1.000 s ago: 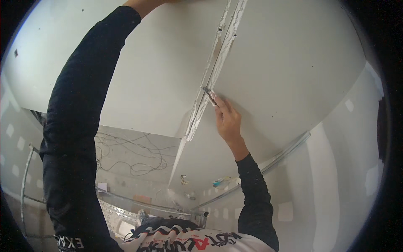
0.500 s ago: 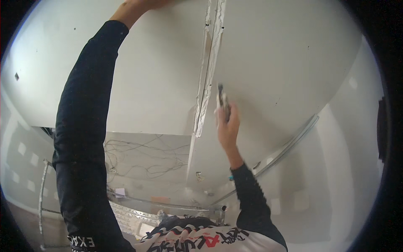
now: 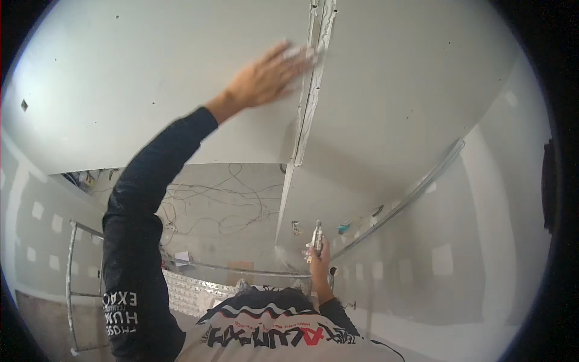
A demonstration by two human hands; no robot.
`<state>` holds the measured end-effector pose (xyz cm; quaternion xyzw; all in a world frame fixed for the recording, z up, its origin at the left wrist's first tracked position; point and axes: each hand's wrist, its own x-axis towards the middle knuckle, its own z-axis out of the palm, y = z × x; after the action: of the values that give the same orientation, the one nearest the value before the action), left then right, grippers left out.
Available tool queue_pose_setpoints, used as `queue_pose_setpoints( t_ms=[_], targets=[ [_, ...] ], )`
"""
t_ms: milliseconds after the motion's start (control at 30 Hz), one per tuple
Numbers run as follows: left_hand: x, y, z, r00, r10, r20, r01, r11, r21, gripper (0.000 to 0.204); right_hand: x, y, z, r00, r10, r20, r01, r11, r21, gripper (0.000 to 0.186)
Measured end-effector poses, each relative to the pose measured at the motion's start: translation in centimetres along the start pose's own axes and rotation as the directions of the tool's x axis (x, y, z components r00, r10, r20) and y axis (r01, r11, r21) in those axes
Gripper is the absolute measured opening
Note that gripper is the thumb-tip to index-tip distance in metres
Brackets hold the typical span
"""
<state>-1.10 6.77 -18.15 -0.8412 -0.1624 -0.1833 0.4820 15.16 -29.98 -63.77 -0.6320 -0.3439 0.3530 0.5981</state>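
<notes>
Two large pale plasterboard panels, a left panel (image 3: pixel 151 72) and a right panel (image 3: pixel 386 90), meet at a long joint (image 3: pixel 307 117) with ragged white edges. My left hand (image 3: pixel 265 78) is stretched toward this joint, its fingers apart and blurred. White material shows at its fingertips; whether they touch the joint I cannot tell. Lower down, near my body, my right hand (image 3: pixel 322 259) is closed round a small plaster-smeared hand tool (image 3: pixel 318 236) with a narrow tip pointing away from me. The exact kind of tool is unclear.
Beyond the left panel's edge, loose cables (image 3: pixel 223 205) trail over a grey surface. A metal rail frame (image 3: pixel 71 265) stands at lower left, a perforated metal platform (image 3: pixel 187 292) below. A metal profile (image 3: pixel 416 188) runs along the right wall (image 3: pixel 476 241), which has light filler patches.
My left hand has come down and right from the top edge toward the joint. My right hand has dropped away from the joint toward my body, still holding the tool. The view has shifted.
</notes>
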Motion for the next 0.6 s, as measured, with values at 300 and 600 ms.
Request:
queue_pose_setpoints(
  t_ms=[300, 600],
  targets=[
    [-8.7, 14.2, 7.8, 0.977, 0.179, 0.111, -0.184, 0.982, 0.031, 0.067, -3.2, -2.8, -2.1, 0.972, 0.025, -0.235, -0.002, 0.995, 0.098, 0.056],
    [-12.2, 18.1, 10.0, 0.924, 0.335, 0.181, -0.346, 0.938, 0.031, 0.066, -7.6, -0.6, -2.7, 0.952, -0.024, -0.305, -0.006, 0.995, -0.097, 0.057]
  ],
)
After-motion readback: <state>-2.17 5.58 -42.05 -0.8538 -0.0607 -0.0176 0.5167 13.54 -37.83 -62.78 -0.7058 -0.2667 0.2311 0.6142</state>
